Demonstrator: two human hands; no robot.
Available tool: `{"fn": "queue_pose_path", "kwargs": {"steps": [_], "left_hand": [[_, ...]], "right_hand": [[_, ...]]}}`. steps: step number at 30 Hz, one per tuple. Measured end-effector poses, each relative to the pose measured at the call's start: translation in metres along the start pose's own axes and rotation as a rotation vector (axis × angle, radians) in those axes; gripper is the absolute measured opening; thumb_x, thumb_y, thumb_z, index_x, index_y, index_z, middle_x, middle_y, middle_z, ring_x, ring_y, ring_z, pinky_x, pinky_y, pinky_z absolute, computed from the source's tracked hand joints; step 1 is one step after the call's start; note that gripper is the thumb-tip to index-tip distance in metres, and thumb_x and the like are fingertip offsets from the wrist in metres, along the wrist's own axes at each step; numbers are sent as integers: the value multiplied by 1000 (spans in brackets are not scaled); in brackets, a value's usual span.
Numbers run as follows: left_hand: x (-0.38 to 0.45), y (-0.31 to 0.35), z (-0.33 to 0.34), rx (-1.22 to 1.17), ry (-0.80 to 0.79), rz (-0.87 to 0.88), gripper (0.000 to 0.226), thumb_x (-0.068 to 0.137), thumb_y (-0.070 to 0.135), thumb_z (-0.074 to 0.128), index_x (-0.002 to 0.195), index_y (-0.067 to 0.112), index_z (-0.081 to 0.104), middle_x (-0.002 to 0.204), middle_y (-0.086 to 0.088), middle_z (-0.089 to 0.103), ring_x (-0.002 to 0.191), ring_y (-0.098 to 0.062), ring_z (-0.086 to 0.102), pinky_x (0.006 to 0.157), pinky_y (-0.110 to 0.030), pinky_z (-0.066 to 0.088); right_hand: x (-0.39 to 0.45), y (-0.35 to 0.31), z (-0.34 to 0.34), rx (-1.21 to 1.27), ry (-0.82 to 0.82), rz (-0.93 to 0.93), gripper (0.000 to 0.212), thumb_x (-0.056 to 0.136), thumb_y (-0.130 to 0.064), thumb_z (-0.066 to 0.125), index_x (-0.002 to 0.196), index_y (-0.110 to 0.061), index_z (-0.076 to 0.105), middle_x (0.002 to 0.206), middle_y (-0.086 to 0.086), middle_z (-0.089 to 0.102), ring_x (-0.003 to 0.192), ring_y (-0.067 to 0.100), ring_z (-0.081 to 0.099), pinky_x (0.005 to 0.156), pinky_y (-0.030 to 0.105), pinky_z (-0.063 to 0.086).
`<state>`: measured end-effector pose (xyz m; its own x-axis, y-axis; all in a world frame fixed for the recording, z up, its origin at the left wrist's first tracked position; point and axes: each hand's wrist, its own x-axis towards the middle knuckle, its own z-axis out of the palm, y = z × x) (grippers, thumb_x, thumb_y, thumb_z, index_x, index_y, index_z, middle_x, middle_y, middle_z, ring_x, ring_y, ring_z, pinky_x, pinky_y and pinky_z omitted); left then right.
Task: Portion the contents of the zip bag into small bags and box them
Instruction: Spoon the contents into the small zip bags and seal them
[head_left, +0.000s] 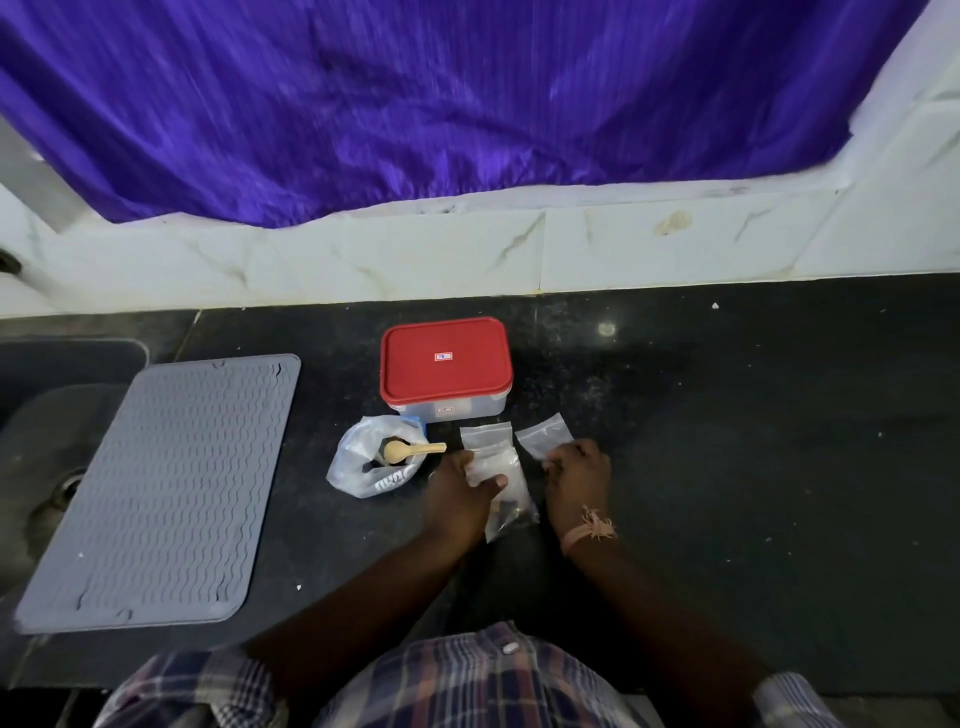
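A clear box with a shut red lid (445, 364) stands on the black counter (727, 441). In front of it to the left lies the open zip bag (363, 467) with a wooden spoon (413, 451) resting in its mouth. My left hand (462, 488) holds a small clear bag (496, 467) that has dark pieces at its bottom end. My right hand (576, 478) pinches the near edge of a second small clear bag (543, 435), which lies flat and looks empty.
A grey ribbed mat (166, 488) covers part of the sink (47, 467) at the left. A white tiled ledge (467, 254) and a purple cloth (441, 98) rise behind the counter. Bare counter extends to the right.
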<state>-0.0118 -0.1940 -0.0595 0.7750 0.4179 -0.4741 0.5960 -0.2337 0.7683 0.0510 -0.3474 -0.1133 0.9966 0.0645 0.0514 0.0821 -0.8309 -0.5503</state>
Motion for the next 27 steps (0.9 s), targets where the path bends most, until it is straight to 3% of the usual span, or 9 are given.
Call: {"fn": "queue_pose_path", "kwargs": {"steps": [3,7,9,11,14,16,18,23,27], "left_hand": [[-12,5,-2,106,-14,29,73,74,49,69,140,22,56,134,1,65,121,-19,64,106,-43,51],[-34,33,-11,113,41,77,41,98,39,61,134,20,63,133,0,64,120,-20,62,106,-42,49],[-41,45,-20,8,52,114,38,98,48,57,120,20,70,117,-1,74,109,-20,68,100,-41,53],[-43,54,-33,-203,38,22,45,95,55,59,104,14,75,94,-8,77,93,-26,73,93,-46,56],[-40,56,-53,-488,-1,-142,30,98,35,66,105,6,73,94,-15,77,90,-31,74,94,-51,59],[-40,56,-68,-502,-19,-148,11,98,10,64,100,5,72,99,-21,77,96,-36,74,95,-55,58],[-42,56,-86,-544,-48,-143,11,96,0,61,94,6,71,99,-23,76,97,-37,74,94,-55,58],[-26,46,-118,-593,-192,-147,23,94,5,59,115,3,70,104,-19,77,100,-33,75,78,-38,63],[-22,37,-133,-642,-169,-120,12,92,3,69,103,2,74,100,-23,77,85,-27,75,69,-32,60]], "right_hand": [[3,-3,-11,231,42,99,18,78,3,67,72,-14,70,92,9,62,84,31,60,77,41,53],[-9,-17,-26,433,114,-31,15,84,-2,70,83,-17,70,95,-4,60,87,19,62,79,38,55],[-20,-29,-32,526,127,-115,15,85,1,69,89,-13,72,101,-4,62,94,15,63,87,33,54],[-32,-39,-33,581,86,-190,14,87,0,67,94,-11,73,108,-3,62,102,11,63,93,31,52],[-44,-56,-34,610,6,-269,15,91,-1,66,100,-11,72,119,-3,62,113,9,61,100,28,49],[-50,-68,-36,599,14,-329,16,92,-2,65,102,-11,73,125,-2,61,119,7,58,104,26,46],[-55,-81,-36,583,39,-384,15,92,-4,63,102,-11,72,130,-2,60,124,9,57,106,28,45],[-65,-115,-35,604,82,-336,18,85,-10,56,97,-12,70,131,-2,62,128,12,54,107,35,45],[-71,-153,-34,438,224,-264,16,88,-29,62,99,-20,70,116,-8,64,117,14,56,99,39,45]]}}
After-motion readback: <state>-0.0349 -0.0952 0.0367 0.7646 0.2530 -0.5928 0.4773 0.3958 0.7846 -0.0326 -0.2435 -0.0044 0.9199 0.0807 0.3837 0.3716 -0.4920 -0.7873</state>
